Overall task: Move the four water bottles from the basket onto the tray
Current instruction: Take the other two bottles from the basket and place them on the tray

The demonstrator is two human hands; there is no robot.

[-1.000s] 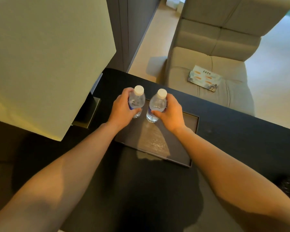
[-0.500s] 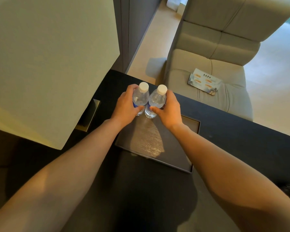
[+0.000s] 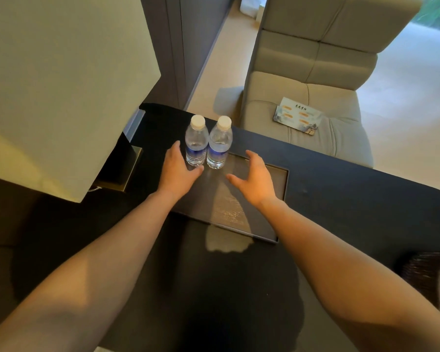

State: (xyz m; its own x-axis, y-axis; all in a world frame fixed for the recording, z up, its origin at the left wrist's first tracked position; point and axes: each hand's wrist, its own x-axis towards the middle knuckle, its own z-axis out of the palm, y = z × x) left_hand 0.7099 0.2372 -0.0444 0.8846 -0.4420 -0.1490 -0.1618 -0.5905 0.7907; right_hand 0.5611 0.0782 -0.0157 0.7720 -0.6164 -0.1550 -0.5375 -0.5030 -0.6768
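On tray [image 3: 277, 179]: two bottles [image 3: 196, 143] upright; both hands [image 3: 178, 168] spread, empty.

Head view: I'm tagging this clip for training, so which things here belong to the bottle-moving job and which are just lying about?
Part of the job:
left bottle
right bottle
tray
basket, at the right edge
left hand, open
right hand, open

Just lying about:
lamp
chair
leaflet on the seat

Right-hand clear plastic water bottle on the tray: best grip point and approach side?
Grip the right clear plastic water bottle with white cap around its mid-body at the blue label band, coming from its right. It stands upright, its left side is against the other bottle, and the open right hand is already on the free side.
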